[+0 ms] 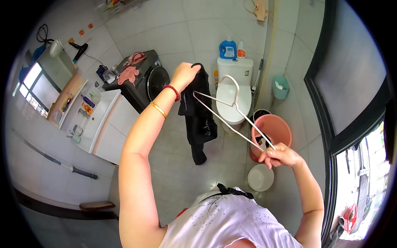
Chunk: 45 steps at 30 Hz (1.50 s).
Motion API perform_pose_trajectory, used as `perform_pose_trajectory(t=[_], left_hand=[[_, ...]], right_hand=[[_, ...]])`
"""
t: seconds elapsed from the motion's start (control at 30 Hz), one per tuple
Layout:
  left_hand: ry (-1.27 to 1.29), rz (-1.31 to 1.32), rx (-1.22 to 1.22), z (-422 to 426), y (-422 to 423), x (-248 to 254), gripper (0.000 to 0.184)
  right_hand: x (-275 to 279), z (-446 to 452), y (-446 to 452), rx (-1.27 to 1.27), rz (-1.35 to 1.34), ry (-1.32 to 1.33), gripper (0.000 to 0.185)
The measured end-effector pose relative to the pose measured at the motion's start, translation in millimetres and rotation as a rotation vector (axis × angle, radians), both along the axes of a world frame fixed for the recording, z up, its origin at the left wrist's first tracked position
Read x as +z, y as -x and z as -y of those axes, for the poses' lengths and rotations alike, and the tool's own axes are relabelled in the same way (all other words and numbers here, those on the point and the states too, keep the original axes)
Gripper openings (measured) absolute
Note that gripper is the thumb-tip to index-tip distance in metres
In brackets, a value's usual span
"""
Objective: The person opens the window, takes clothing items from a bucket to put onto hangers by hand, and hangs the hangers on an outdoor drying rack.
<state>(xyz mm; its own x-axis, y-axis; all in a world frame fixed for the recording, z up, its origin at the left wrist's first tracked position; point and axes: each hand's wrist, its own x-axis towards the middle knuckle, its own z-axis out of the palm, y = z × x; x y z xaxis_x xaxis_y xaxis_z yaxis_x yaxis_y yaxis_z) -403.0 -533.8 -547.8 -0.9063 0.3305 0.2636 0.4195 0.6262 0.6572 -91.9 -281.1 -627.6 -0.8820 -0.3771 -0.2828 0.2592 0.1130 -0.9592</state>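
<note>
Held the black garment high by its upper edge in the left grip, with thumb and fingers pinching the fabric. Hung from there in loose folds above the floor, to the left of the toilet in the view; probably lifted so to let the length drop freely and clear the ground. Bunched too much to tell the exact kind of garment.

Clasped the pale hanger in the right grip, with fingers closed around one lower corner. Turned its hook toward the toilet and its far corner toward the garment, likely held by the near end to leave that far corner free of fingers. Overlapped the fabric at that tip; could not tell touching from just beside.

Wore a red bracelet and a gold bangle on the left arm, both clear of the fabric. Had the pink bucket just beyond the right grip and the white bucket nearer the body, presumably set low and close for easy reach. Saw a blue bottle on the cistern, apparently used as a ledge, and a pink cloth on the washing machine, seemingly laid there for its flat top.
</note>
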Motion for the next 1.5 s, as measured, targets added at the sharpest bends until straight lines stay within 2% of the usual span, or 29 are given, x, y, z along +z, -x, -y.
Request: perform_pose_trajectory(t=[0.1, 0.13, 0.27, 0.3, 0.37, 0.4, 0.5, 0.63, 0.67, 0.7, 0.77, 0.8, 0.87, 0.9, 0.93, 1.0, 1.03, 1.07, 1.1, 1.17, 1.2, 1.23, 1.3, 1.33, 1.37, 1.43, 1.47, 1.5], left_hand=[[0.083, -0.232, -0.131, -16, -36, 9, 0.034], [0.036, -0.221, -0.189, -19, -51, 15, 0.031], [0.068, -0.526, -0.168, -21, -72, 51, 0.030], [0.046, -0.585, -0.164, -17, -67, 57, 0.030], [0.087, -0.573, -0.192, -15, -66, 66, 0.028], [0.106, -0.658, -0.227, -20, -76, 62, 0.026], [0.262, -0.783, -0.331, -39, -115, 50, 0.016], [0.144, -1.066, -0.709, -49, -108, 76, 0.017], [0.176, -0.972, -0.797, -52, -108, 80, 0.021], [0.180, -0.584, -0.914, -55, -112, 84, 0.025], [0.305, -0.557, -0.951, -67, -108, 82, 0.030], [0.357, -0.603, -0.920, -74, -108, 81, 0.029], [0.465, -0.693, -0.850, -88, -106, 78, 0.027], [0.418, -0.765, -0.830, -94, -101, 75, 0.024], [0.381, -0.776, -0.771, -97, -98, 74, 0.024], [0.306, -0.842, -0.688, -104, -92, 80, 0.024], [0.269, -0.888, -0.664, -106, -89, 82, 0.024], [0.235, -0.924, -0.641, -107, -85, 81, 0.025], [0.241, -0.929, -0.636, -109, -87, 80, 0.026], [0.248, -0.949, -0.630, -117, -97, 88, 0.028], [0.195, -0.977, -0.655, -119, -102, 89, 0.028], [0.201, -0.969, -0.648, -118, -106, 91, 0.028], [0.210, -0.965, -0.621, -113, -110, 96, 0.028], [0.227, -1.001, -0.599, -106, -109, 96, 0.027], [0.245, -1.038, -0.576, -95, -105, 95, 0.026], [0.292, -1.085, -0.536, -70, -96, 93, 0.022], [0.320, -1.095, -0.520, -55, -93, 90, 0.020], [0.347, -1.102, -0.507, -42, -90, 86, 0.018]], right_hand=[[-10, 11, 20, -0.133, -0.009, 0.174, 0.032], [-17, 14, 26, -0.188, -0.023, 0.261, 0.030], [3, 10, 21, -0.204, -0.141, 0.322, 0.029], [15, 6, 14, -0.260, -0.142, 0.266, 0.036], [23, 1, 5, -0.385, -0.249, 0.159, 0.036], [24, 2, 5, -0.398, -0.266, 0.210, 0.036], [33, 6, 0, -0.284, -0.358, 0.193, 0.036], [35, -8, -21, -0.219, -0.506, 0.302, 0.032], [39, -13, -26, -0.233, -0.514, 0.296, 0.033], [37, -21, -31, -0.256, -0.505, 0.296, 0.034], [32, -31, -32, -0.330, -0.529, 0.266, 0.042], [30, -47, -34, -0.204, -0.415, 0.223, 0.044], [25, -36, -28, -0.624, -0.465, 0.458, 0.045], [23, -31, -24, -0.831, -0.485, 0.575, 0.047], [2, -48, -16, -1.025, -0.533, 0.525, 0.044], [-77, -74, -19, -1.217, -0.479, 0.438, 0.041], [-98, -61, -28, -1.019, -0.413, 0.215, 0.037], [-103, -26, -20, -0.993, -0.302, 0.217, 0.032], [-107, 2, -14, -0.838, -0.185, 0.135, 0.029], [-105, 44, 11, -0.738, -0.125, -0.137, 0.052], [-128, 52, 31, -0.783, -0.368, -0.536, 0.061], [-148, 55, 50, -0.872, -0.466, -0.658, 0.065], [-131, 47, 68, -0.925, -0.306, -0.510, 0.063], [-153, 30, 81, -0.953, -0.409, -0.418, 0.051], [-105, 26, 69, -0.944, -0.267, -0.286, 0.039], [-102, -25, 71, -0.957, 0.007, 0.588, 0.033], [-77, -45, 63, -0.993, -0.030, 0.509, 0.031], [-77, -74, 67, -0.945, -0.128, 0.624, 0.033]])
